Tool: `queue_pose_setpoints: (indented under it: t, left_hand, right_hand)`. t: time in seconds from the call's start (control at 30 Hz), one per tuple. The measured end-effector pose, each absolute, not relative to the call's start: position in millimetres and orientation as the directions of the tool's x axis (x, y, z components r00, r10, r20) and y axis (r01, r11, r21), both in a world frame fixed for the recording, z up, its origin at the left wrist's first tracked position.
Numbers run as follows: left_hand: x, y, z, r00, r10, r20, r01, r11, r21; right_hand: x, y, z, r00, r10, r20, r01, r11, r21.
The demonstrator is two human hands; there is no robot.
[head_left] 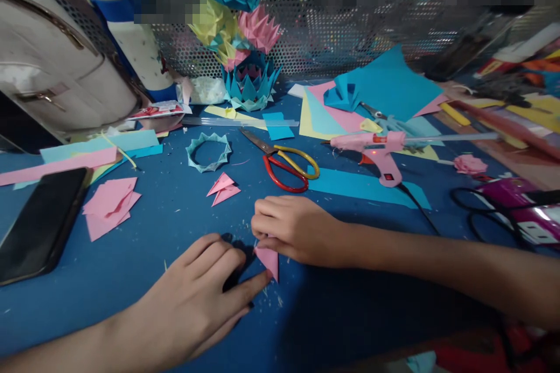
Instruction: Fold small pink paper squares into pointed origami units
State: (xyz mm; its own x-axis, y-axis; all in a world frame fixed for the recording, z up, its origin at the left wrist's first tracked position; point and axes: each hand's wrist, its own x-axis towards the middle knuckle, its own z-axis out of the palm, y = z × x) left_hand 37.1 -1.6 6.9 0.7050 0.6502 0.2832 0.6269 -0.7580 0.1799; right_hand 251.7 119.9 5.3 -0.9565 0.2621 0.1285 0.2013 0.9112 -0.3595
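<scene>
Our left hand lies nearest, half open and gripping nothing, most of its fingers bent and one stretched out so that its tip touches the lower point of a pink folded paper. That paper sits on the blue tabletop, between our two hands. Our right hand curls narrow over its upper end; whether it pinches or only presses, we cannot tell, since the fingers hide that part. From the paper, we see two pink folded triangles at eleven o'clock, with a pale teal paper ring beyond them. Scissors with red and yellow handles lie at twelve. Between one and two rests a pink glue gun, its grip over a blue paper strip. Pink paper pieces are heaped at ten, near a black phone at nine.
</scene>
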Motion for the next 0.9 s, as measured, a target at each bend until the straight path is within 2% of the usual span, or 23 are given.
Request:
queue_pose_setpoints:
  t: [0.3,0.4,0.53,0.7,0.9]
  left_hand:
    - [38.8,2.8,10.6,0.704,0.650,0.287,0.616,-0.759,0.210]
    - [35.7,2.9,10.9,0.692,0.640,0.333,0.602,-0.767,0.223]
    - [32.2,3.1,9.6,0.683,0.626,0.377,0.596,-0.776,0.207]
    - [33.8,4.6,6.9,0.774,0.574,0.268,0.572,-0.815,0.095]
    - [35.8,4.8,5.9,0.797,0.565,0.214,0.562,-0.823,0.081]
  right_hand:
    - [250.9,116.5,4.5,-0.962,0.233,0.144,0.202,0.959,-0.201]
    - [251.2,116.0,4.3,-0.966,0.207,0.154,0.183,0.971,-0.154]
    - [251.7,115.6,3.6,-0.961,0.206,0.185,0.178,0.971,-0.158]
    - [252.3,116.7,2.7,-0.956,0.204,0.210,0.166,0.969,-0.184]
    - [252.7,118.4,-0.2,-0.956,0.193,0.221,0.152,0.970,-0.189]
